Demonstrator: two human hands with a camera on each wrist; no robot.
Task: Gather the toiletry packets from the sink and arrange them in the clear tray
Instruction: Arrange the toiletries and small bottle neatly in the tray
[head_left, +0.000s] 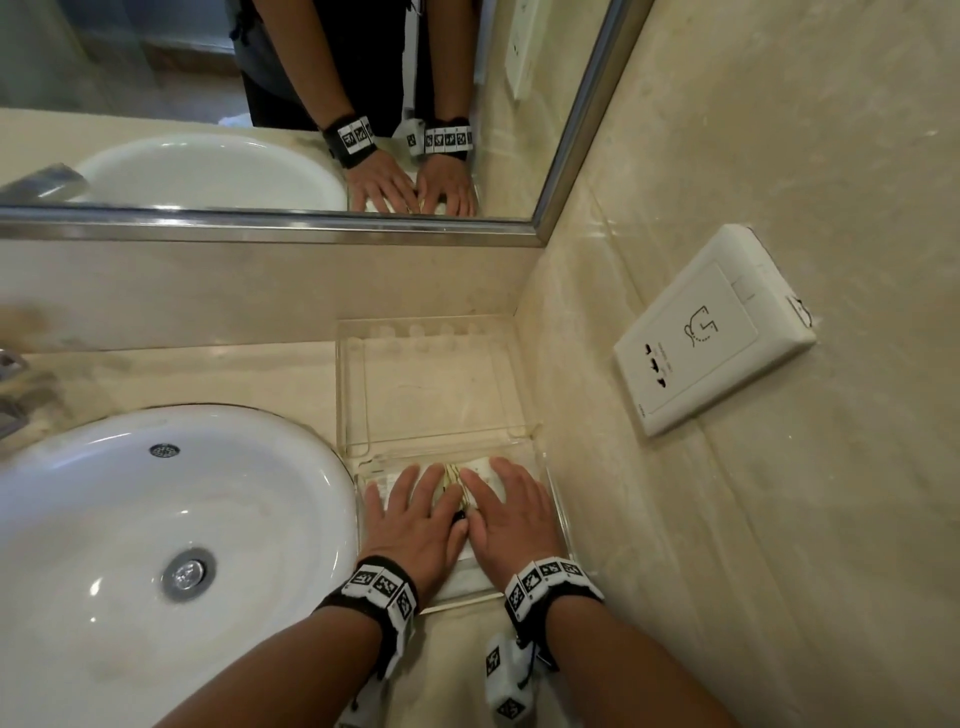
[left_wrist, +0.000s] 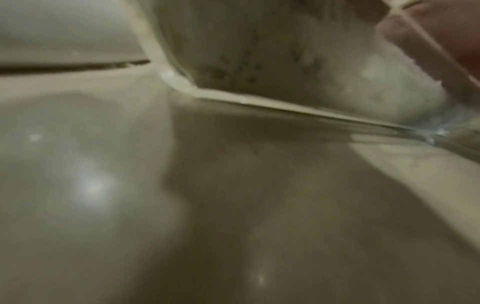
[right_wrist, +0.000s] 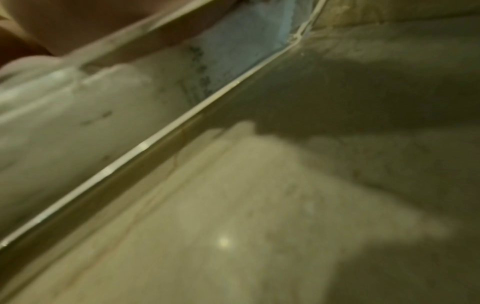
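The clear tray (head_left: 344, 395) stands on the counter in the corner, right of the white sink (head_left: 156, 519). Its near compartment holds white toiletry packets (head_left: 462, 578) and a yellow-patterned one (head_left: 453, 475). My left hand (head_left: 415, 501) and right hand (head_left: 501, 501) lie side by side on the packets, fingers straight, pressing down. The hands hide most of the packets. The left wrist view shows the tray corner (left_wrist: 182, 82) with a white packet (left_wrist: 389, 92) behind the wall. In the blurred right wrist view the tray rim (right_wrist: 142, 146) runs past a white packet (right_wrist: 64, 123).
The sink basin shows only its drain (head_left: 188, 573); a faucet (head_left: 10, 400) is at the left edge. The tray's far compartment (head_left: 426, 384) holds nothing. A wall socket (head_left: 711, 332) sits on the right wall and a mirror (head_left: 260, 104) behind.
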